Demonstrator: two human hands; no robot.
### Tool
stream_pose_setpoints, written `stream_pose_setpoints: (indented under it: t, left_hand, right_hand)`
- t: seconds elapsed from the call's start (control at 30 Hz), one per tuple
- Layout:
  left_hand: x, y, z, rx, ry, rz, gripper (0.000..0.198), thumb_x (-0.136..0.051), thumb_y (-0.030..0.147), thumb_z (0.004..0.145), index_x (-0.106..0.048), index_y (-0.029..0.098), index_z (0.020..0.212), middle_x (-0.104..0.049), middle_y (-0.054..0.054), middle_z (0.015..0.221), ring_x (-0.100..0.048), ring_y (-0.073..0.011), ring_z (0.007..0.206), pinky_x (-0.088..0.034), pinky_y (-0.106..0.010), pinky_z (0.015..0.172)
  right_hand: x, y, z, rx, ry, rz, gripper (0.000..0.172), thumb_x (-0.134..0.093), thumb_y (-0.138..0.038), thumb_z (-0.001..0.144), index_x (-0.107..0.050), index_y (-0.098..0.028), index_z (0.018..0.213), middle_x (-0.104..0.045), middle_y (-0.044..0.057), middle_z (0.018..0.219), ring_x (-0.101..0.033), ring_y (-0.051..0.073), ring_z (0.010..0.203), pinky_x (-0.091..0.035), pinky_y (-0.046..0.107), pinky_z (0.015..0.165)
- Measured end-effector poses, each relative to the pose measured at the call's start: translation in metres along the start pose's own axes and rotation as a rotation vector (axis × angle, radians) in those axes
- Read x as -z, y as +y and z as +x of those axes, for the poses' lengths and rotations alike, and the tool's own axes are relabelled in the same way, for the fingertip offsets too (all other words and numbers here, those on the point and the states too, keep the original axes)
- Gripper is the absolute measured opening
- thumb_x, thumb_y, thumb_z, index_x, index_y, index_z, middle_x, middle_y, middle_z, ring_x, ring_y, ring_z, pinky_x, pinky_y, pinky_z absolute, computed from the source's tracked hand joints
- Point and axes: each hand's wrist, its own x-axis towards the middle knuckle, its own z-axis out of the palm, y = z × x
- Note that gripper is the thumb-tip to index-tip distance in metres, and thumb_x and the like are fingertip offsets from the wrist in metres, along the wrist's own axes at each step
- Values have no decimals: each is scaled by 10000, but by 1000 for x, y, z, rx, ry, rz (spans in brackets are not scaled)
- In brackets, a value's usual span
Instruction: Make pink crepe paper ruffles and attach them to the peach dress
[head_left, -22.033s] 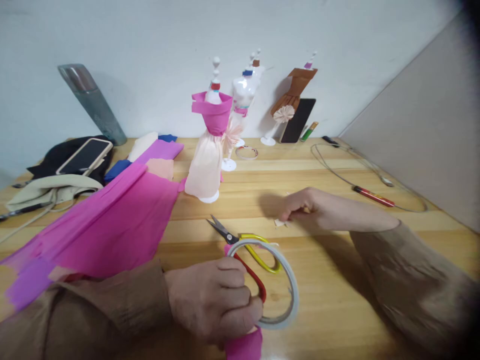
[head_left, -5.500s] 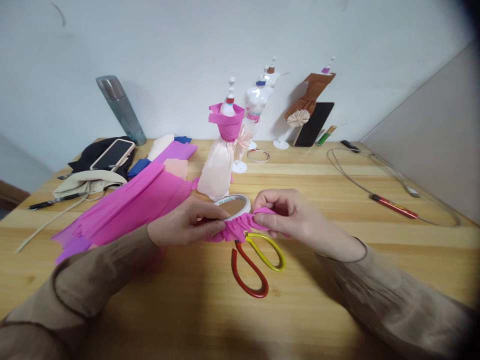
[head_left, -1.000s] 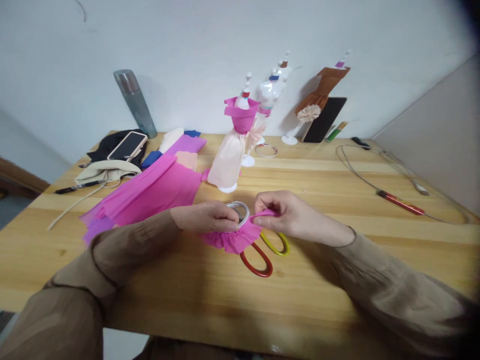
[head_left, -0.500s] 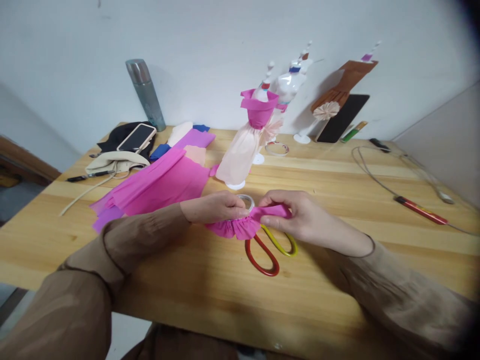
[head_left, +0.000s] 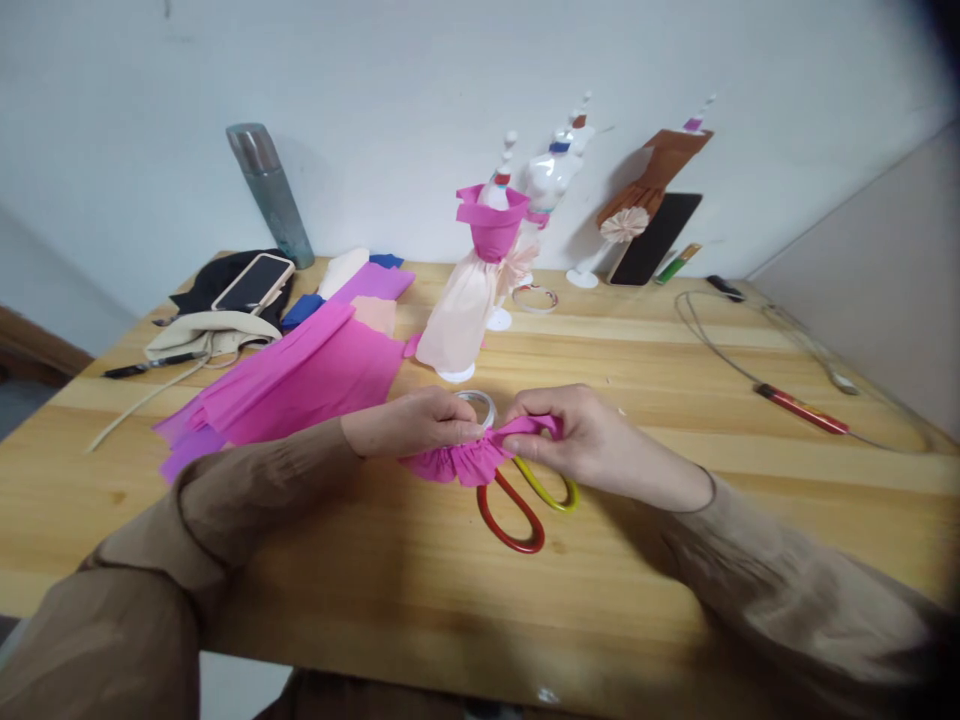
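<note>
A strip of pink crepe paper (head_left: 459,464), gathered into ruffles, stretches between both hands above the wooden table (head_left: 420,620). My left hand (head_left: 409,420) pinches its gathered edge between thumb and fingers. The flatter right end is gripped by my right hand (head_left: 577,432), fingers closed around it. Just behind the paper is a roll of tape (head_left: 480,402), partly hidden by my left hand. Beneath lie scissors with one red handle (head_left: 514,520) and one yellow handle (head_left: 555,492); their blades are covered by the paper and hands.
Pink crepe sheets (head_left: 315,385) lie at left, near a phone (head_left: 253,284) and a metal flask (head_left: 271,195). Behind the hands stands a small dress form (head_left: 465,290) in pink and cream; a brown-dressed one (head_left: 649,175) is further right. A red cable piece (head_left: 801,408) lies right.
The whole view has shifted slightly, so things appear further left. My right hand has curled a little more over the strip's end; both hands still hold the crepe paper.
</note>
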Motion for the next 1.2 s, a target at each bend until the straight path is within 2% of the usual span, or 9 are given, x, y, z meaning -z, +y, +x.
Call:
stream_pose_setpoints:
  t: [0.2, 0.33, 0.5, 0.6, 0.93, 1.1, 1.2]
  left_hand:
    - [-2, 1, -1, -7, 12, -21, 388, -411, 432, 871, -310, 185, 589, -283, 51, 600, -272, -80, 562, -228, -235, 509]
    - [-2, 2, -1, -25, 30, -15, 397, -418, 430, 876, -310, 183, 585, -278, 51, 601, -271, -80, 560, -228, -235, 505]
    - [-2, 3, -2, -38, 54, 22, 373, -409, 386, 885, -320, 179, 588, -291, 49, 598, -289, -84, 571, -244, -233, 514]
    - [-3, 3, -2, -32, 62, 36, 369, -411, 384, 881, -321, 178, 588, -291, 49, 600, -291, -85, 574, -244, -232, 516]
    - [-3, 1, -2, -52, 51, 89, 388, -404, 407, 885, -313, 180, 585, -292, 48, 588, -290, -90, 574, -233, -236, 518]
    - [-6, 3, -3, -29, 65, 108, 378, -422, 386, 889, -341, 174, 587, -324, 42, 592, -317, -92, 576, -248, -233, 518]
    - [-8, 5, -5, -78, 88, 114, 370, -440, 349, 886, -335, 172, 578, -332, 38, 599, -321, -96, 583, -252, -239, 525]
  right_hand:
    - [-4, 1, -1, 7, -1, 76, 203, -605, -305, 829, -616, -154, 694, -501, -21, 590, -416, 94, 537, -345, 229, 509]
    - [-6, 2, 0, -47, 55, 117, 220, -612, -307, 813, -587, -157, 654, -477, -31, 551, -403, 83, 498, -323, 218, 466]
    - [-9, 4, 2, -212, 67, 221, 236, -662, -348, 755, -556, -166, 647, -561, -7, 553, -549, 115, 501, -411, 231, 473]
    - [-10, 5, 3, -261, 63, 276, 253, -707, -359, 715, -551, -172, 645, -582, -5, 556, -595, 133, 513, -457, 242, 484]
    - [-12, 4, 3, -295, 53, 365, 256, -744, -338, 665, -559, -164, 634, -578, -14, 563, -593, 119, 499, -488, 238, 484]
    - [-15, 3, 4, -306, 81, 353, 273, -753, -344, 649, -549, -167, 609, -569, -17, 534, -591, 125, 487, -463, 230, 454]
    - [-18, 3, 5, -332, 91, 406, 303, -775, -354, 617, -534, -172, 591, -574, -17, 510, -575, 121, 467, -453, 236, 452]
